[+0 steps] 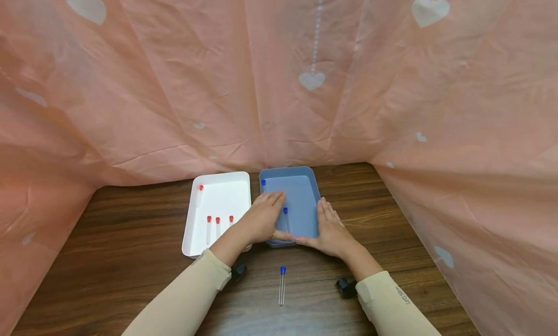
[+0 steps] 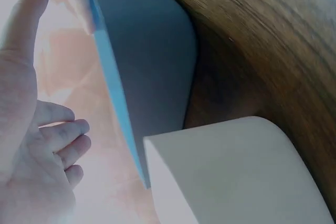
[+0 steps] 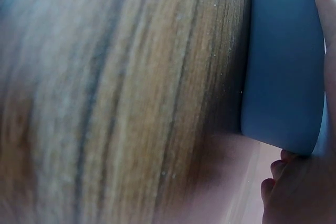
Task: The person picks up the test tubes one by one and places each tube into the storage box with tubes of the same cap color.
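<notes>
A blue tray [image 1: 301, 195] stands on the table between both hands. My left hand [image 1: 263, 217] reaches over its left side with fingers extended, the thumb near the front rim. My right hand [image 1: 333, 232] lies along the tray's right side with straight fingers, its thumb tip close to the left thumb at the front rim. Inside the tray, a blue-capped test tube [image 1: 286, 219] lies beside the left hand, and another blue-capped tube [image 1: 263, 182] sits at the back left, mostly hidden. One more blue-capped test tube [image 1: 282, 286] lies on the table in front of the tray.
Left of the blue tray, a white tray [image 1: 186, 239] holds several red-capped test tubes [image 1: 209, 228]; the left forearm overlaps its front right corner. The wooden table [image 1: 131, 258] is bounded by pink curtain [image 1: 218, 108] at the back and sides.
</notes>
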`<control>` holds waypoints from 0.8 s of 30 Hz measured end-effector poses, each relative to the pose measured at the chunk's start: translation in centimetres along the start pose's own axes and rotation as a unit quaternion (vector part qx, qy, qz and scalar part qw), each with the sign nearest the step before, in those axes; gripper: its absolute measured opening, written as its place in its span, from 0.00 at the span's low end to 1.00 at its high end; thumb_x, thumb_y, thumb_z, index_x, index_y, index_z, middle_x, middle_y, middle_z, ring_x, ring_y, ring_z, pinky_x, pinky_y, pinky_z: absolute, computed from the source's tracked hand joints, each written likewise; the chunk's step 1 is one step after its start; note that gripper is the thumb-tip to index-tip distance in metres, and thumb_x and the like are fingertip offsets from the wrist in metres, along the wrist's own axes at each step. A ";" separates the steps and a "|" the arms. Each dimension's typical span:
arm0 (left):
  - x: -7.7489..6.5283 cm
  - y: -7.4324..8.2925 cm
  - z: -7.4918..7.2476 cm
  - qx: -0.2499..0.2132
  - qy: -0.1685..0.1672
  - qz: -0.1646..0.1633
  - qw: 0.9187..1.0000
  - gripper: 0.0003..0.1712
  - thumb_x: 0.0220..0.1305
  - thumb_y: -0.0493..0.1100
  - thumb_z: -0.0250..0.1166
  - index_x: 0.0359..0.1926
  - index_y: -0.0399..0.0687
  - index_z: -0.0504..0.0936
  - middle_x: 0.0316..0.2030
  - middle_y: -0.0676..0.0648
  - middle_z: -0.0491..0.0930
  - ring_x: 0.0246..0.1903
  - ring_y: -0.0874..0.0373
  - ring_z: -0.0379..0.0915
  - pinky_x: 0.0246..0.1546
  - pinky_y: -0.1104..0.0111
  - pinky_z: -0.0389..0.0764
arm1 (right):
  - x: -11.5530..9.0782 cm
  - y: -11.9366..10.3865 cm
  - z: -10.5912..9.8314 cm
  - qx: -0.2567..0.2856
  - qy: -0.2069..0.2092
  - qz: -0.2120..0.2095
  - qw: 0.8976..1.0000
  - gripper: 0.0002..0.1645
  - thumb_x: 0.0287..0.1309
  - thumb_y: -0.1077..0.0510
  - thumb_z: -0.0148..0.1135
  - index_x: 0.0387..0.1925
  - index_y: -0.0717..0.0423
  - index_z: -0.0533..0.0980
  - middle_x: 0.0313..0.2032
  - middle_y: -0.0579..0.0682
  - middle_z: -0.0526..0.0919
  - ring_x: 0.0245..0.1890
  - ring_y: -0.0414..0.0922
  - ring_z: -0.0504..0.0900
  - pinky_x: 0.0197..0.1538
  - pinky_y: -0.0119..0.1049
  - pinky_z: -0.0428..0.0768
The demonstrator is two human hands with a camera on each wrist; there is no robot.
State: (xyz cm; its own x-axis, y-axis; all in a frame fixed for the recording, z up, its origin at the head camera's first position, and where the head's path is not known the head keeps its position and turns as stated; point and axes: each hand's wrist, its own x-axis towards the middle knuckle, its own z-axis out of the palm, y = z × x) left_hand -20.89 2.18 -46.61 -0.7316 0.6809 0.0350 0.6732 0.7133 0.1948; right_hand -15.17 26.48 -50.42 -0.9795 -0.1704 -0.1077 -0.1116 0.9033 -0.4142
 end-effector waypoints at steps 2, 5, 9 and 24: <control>-0.5 0.3 -0.2 0.005 0.006 -0.001 1.000 0.77 0.53 0.84 0.71 0.84 0.34 0.57 0.85 0.35 0.58 0.85 0.39 0.55 0.88 0.46 0.53 | 0.0 0.0 0.1 -0.003 -0.004 0.000 1.000 0.83 0.61 0.22 0.69 0.84 0.75 0.36 0.86 0.72 0.34 0.88 0.66 0.38 0.89 0.62 0.47; -1.3 0.8 -0.4 0.006 0.007 0.002 1.000 0.77 0.54 0.84 0.70 0.84 0.34 0.57 0.85 0.36 0.57 0.86 0.40 0.53 0.88 0.46 0.52 | 0.1 -0.1 0.1 -0.004 -0.005 0.000 1.000 0.83 0.61 0.22 0.70 0.84 0.75 0.36 0.86 0.72 0.36 0.88 0.67 0.39 0.88 0.62 0.48; -2.2 1.5 -0.4 -0.005 0.005 0.018 1.000 0.75 0.55 0.81 0.73 0.84 0.34 0.58 0.85 0.35 0.57 0.85 0.40 0.54 0.86 0.45 0.57 | 0.1 -0.1 0.1 0.002 -0.002 0.002 1.000 0.84 0.59 0.22 0.71 0.84 0.76 0.37 0.86 0.73 0.36 0.88 0.68 0.41 0.88 0.64 0.49; -5.6 2.9 1.0 -0.019 0.021 0.035 0.999 0.78 0.48 0.82 0.76 0.84 0.35 0.59 0.84 0.37 0.60 0.81 0.38 0.62 0.87 0.44 0.55 | 0.1 -0.3 0.1 0.002 0.003 0.001 1.000 0.84 0.59 0.22 0.71 0.84 0.76 0.38 0.86 0.73 0.37 0.88 0.68 0.42 0.87 0.65 0.50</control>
State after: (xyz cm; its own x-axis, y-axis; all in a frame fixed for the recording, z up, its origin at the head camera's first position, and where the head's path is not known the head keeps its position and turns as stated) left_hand -14.79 0.59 -47.19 -0.6880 0.7199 0.0916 0.7182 0.6573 0.2282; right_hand -15.20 26.20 -50.36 -0.9809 -0.1652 -0.1025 -0.1083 0.9021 -0.4176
